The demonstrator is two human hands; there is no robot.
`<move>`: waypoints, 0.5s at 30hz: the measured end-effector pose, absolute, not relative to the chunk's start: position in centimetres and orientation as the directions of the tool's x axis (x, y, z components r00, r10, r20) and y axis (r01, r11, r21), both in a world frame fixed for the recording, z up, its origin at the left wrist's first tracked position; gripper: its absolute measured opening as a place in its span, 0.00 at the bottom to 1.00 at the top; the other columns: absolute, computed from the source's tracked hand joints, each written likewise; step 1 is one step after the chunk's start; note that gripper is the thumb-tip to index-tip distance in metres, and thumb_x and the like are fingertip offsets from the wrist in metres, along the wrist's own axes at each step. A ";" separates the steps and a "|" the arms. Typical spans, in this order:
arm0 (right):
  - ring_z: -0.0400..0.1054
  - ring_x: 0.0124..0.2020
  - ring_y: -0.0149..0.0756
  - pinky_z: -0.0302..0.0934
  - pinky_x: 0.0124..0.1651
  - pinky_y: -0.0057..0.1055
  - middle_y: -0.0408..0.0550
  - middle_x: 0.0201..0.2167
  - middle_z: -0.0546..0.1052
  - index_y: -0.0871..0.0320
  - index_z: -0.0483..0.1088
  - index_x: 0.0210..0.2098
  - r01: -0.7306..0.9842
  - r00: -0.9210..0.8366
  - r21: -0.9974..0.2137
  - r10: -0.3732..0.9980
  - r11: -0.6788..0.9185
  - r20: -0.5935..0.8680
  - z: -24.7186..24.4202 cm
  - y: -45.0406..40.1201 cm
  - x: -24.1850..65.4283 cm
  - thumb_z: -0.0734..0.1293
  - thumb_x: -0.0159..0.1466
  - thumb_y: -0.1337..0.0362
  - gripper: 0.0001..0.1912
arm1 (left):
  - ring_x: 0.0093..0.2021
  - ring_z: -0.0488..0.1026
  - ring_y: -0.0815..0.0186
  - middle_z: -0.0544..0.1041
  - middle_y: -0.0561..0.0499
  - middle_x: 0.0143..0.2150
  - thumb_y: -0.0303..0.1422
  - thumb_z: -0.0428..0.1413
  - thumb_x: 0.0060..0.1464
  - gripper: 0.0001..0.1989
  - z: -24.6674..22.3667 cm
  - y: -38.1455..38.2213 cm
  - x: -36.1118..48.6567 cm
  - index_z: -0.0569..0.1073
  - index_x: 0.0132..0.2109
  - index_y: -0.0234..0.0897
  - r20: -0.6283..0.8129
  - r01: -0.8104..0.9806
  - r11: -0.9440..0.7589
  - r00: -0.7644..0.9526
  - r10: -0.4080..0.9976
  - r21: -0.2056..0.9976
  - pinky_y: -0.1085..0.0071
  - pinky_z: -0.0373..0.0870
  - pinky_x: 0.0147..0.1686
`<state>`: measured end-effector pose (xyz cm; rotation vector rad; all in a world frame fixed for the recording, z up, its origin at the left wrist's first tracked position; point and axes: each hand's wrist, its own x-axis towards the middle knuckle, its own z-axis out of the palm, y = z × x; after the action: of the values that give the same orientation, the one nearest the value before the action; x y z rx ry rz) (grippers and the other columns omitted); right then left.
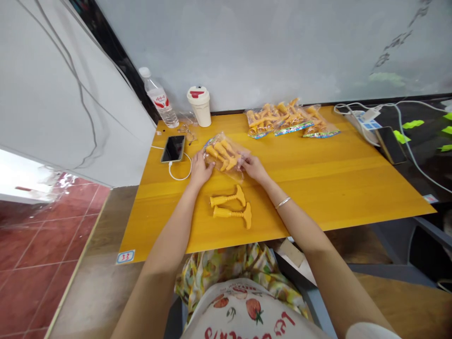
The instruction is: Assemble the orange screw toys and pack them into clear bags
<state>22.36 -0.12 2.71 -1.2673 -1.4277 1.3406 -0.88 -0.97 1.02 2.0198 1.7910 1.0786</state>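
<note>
A clear plastic bag [226, 154] with several yellow T-handled pieces inside lies on the yellow table. At its left edge, my left hand [202, 168] has its fingers on the plastic. My right hand [253, 168] pinches the bag's right side. Two loose yellow pieces, an upper one [229, 197] and a lower one [233, 214], lie side by side between my forearms, nearer the front edge, with their T-shaped ends to the right.
Filled bags [278, 117] line the back of the yellow table [335, 174]. At the back left stand a bottle [161, 101] and a lidded cup [200, 107], near a phone [173, 149] with a white cable. A power strip [365, 121] is at the right.
</note>
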 end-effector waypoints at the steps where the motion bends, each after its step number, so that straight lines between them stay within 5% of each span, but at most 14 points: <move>1: 0.73 0.34 0.35 0.72 0.48 0.37 0.45 0.31 0.78 0.61 0.66 0.61 0.174 -0.173 -0.984 0.982 -0.044 -0.075 2.6 0.0 22.2 0.65 0.65 0.58 0.27 | 0.66 0.63 0.48 0.69 0.37 0.62 0.34 0.57 0.55 0.31 1.0 -1.0 -0.8 0.60 0.65 0.36 0.365 0.759 -0.222 -0.022 0.931 0.612 0.47 0.58 0.66; 5: 0.68 0.59 0.43 0.64 0.62 0.42 0.55 0.58 0.75 0.61 0.63 0.66 0.259 -0.089 -0.963 0.995 0.077 0.055 2.4 0.3 22.5 0.63 0.66 0.58 0.30 | 0.67 0.62 0.48 0.67 0.33 0.64 0.35 0.57 0.55 0.33 1.0 -0.9 -0.7 0.59 0.66 0.32 0.342 0.764 -0.206 -0.021 0.939 0.611 0.49 0.56 0.67; 8: 0.60 0.67 0.44 0.55 0.68 0.41 0.57 0.66 0.67 0.64 0.65 0.64 0.301 -0.090 -0.946 0.991 0.123 0.100 2.7 0.3 23.2 0.63 0.66 0.60 0.28 | 0.68 0.61 0.48 0.66 0.32 0.65 0.36 0.57 0.55 0.34 1.0 -1.0 -0.8 0.58 0.66 0.31 0.329 0.766 -0.196 -0.021 0.944 0.612 0.49 0.55 0.68; 12: 0.69 0.58 0.44 0.62 0.63 0.41 0.54 0.58 0.76 0.63 0.71 0.57 0.272 -0.177 -0.953 0.980 0.137 0.090 3.8 0.0 25.0 0.64 0.65 0.59 0.23 | 0.69 0.59 0.49 0.65 0.34 0.66 0.38 0.55 0.58 0.33 1.3 -1.3 -0.8 0.58 0.67 0.34 0.352 0.766 -0.219 -0.010 0.936 0.604 0.49 0.54 0.69; 15: 0.75 0.45 0.40 0.70 0.51 0.38 0.49 0.48 0.81 0.59 0.76 0.51 0.255 -0.242 -0.965 0.970 0.055 -0.009 5.1 -0.5 27.2 0.66 0.64 0.54 0.21 | 0.74 0.49 0.51 0.56 0.36 0.72 0.40 0.52 0.62 0.33 2.2 -1.7 -0.3 0.56 0.70 0.34 0.396 0.770 -0.324 0.101 0.913 0.549 0.50 0.48 0.71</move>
<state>27.25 -0.50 5.05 -1.2582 -1.5996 1.2343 -0.33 -1.73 2.21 2.1705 1.6903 1.0301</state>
